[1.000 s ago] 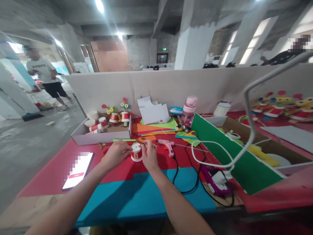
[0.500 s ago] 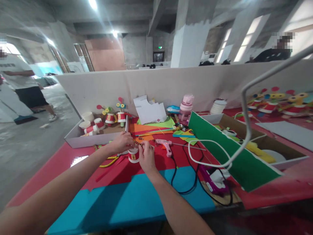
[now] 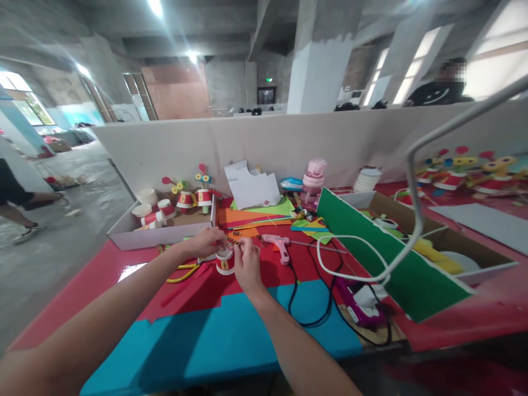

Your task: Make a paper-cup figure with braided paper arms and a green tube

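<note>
Partition (image 3: 289, 143): a long white board that stands upright along the far edge of the table
Table (image 3: 103, 269): covered in red sheet, crowded with craft materials
Blue sheet (image 3: 231, 335): lies flat on the near side, under both forearms
Green board (image 3: 371, 247): leans tilted against an open cardboard box on the right, well apart from the hands
White box (image 3: 157, 236): on the left beyond the hands, with decorated cups standing and lying inside it
Coloured sheets (image 3: 256, 217): a flat pile in orange and green between the white box and the green board
Left hand (image 3: 206, 242): fingers curled shut over the top left of the paper cup, gripping it
Right hand (image 3: 246, 264): fingertips drawn together at the cup's upper right, against the end of the striped stem; too small to tell whether they actually pinch it
Glue gun (image 3: 278, 245): pink and white, lies on its side just right of the right hand, untouched
Paper cup (image 3: 225, 261): white with a red band, stands on the red sheet between the two hands
Striped stem (image 3: 234, 240): thin, orange and black, just above the cup between the fingertips
</note>
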`<state>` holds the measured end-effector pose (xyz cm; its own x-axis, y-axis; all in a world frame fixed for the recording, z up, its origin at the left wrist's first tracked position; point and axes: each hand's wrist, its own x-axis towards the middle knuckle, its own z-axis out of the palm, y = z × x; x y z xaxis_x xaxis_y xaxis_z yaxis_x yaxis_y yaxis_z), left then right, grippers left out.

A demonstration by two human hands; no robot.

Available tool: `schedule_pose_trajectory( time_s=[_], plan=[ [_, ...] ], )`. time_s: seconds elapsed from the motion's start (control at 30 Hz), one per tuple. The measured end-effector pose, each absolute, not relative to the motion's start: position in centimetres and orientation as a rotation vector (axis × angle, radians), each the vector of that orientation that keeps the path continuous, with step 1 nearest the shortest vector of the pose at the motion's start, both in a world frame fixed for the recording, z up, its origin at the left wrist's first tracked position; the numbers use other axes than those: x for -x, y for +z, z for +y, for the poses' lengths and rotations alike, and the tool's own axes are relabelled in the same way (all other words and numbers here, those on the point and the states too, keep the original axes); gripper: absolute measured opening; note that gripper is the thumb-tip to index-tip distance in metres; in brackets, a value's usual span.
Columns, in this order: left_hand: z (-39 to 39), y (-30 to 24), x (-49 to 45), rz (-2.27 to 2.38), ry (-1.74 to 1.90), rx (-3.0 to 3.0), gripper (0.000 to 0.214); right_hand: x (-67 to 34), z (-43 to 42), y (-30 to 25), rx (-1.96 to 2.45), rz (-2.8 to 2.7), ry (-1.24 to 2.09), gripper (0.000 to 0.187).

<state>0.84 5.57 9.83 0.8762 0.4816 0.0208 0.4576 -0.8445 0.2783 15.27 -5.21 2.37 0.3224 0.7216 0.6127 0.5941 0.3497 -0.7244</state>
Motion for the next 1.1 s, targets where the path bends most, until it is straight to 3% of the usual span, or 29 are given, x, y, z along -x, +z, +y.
schedule_pose_trajectory(
  time_s=[0.47,1.1],
  plan=[
    [5.2,9.3,0.1,0.524,0.365,-2.764,0.023,-15.3,-5.2,2.4,1.346,-1.366,0.140,0.010],
    [6.2,9.6,-0.9,0.527,0.122,-2.788,0.013,-15.3,-5.4,2.4,1.359,-1.383,0.157,0.011]
  ],
)
